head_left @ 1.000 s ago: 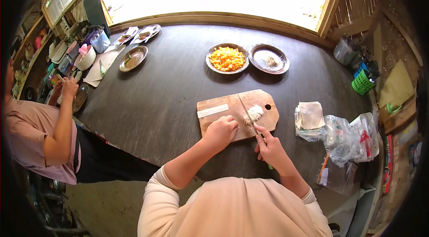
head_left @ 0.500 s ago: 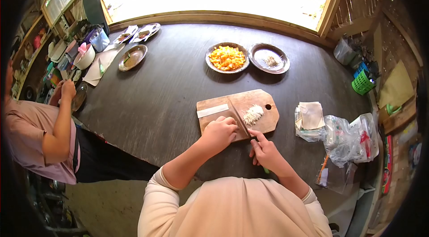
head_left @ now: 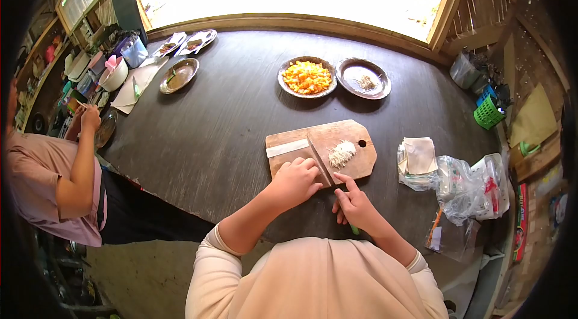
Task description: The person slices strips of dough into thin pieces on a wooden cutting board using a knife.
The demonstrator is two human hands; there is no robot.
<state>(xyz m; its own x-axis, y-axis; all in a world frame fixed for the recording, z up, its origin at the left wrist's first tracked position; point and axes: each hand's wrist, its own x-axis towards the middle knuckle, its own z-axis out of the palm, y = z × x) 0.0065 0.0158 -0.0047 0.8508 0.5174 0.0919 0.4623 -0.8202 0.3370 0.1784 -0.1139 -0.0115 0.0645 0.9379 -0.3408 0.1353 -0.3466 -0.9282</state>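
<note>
A wooden cutting board (head_left: 355, 130) lies before me, with a round hole at its right end. My right hand (head_left: 353, 203) is closed round the handle of a knife (head_left: 319, 159), whose blade crosses the middle of the board. Left of the blade, my left hand (head_left: 294, 182) rests on the board's lower part with curled fingers; what they press on, if anything, is hidden. A flat white strip (head_left: 288, 148) lies above my left hand. Right of the knife is a small heap of white shreds (head_left: 342, 154).
Beyond the board stand a bowl of orange pieces (head_left: 307, 77) and a plate with a little shredded matter (head_left: 363, 79). Plastic bags (head_left: 466, 183) lie right, near a green basket (head_left: 488, 114). At left, another person (head_left: 57, 180) works near a small dish (head_left: 179, 76).
The knife and my right hand have moved left, from the white shreds to beside my left hand. The other person's hands have shifted slightly.
</note>
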